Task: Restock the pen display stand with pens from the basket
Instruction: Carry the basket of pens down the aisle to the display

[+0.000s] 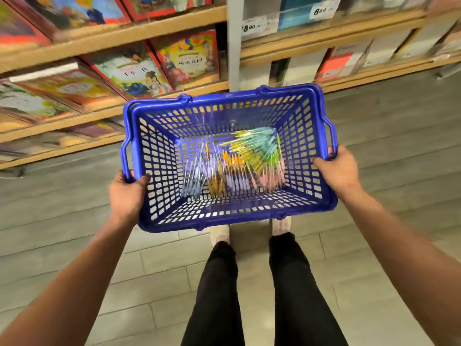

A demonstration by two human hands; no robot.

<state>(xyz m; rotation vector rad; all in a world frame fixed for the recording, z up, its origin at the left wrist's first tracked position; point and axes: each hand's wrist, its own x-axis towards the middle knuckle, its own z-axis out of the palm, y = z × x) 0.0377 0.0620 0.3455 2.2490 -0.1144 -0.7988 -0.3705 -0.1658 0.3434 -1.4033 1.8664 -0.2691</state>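
A blue plastic basket [159, 156] with perforated walls hangs in front of me above the floor. Several pens [239, 163] in blue, orange, purple, pink, green and teal lie across its bottom, blurred by motion. My left hand [127, 193] grips the basket's left rim, thumb inside the wall. My right hand [339, 168] grips the right rim near the side handle. No pen display stand is in view.
Wooden shelves [117, 33] with colourful picture books run along the upper left, and shelves [336, 38] with boxed stationery and price tags along the upper right. A white post [234, 46] divides them. Grey floor tiles [74, 221] and my own legs [217, 295] lie below.
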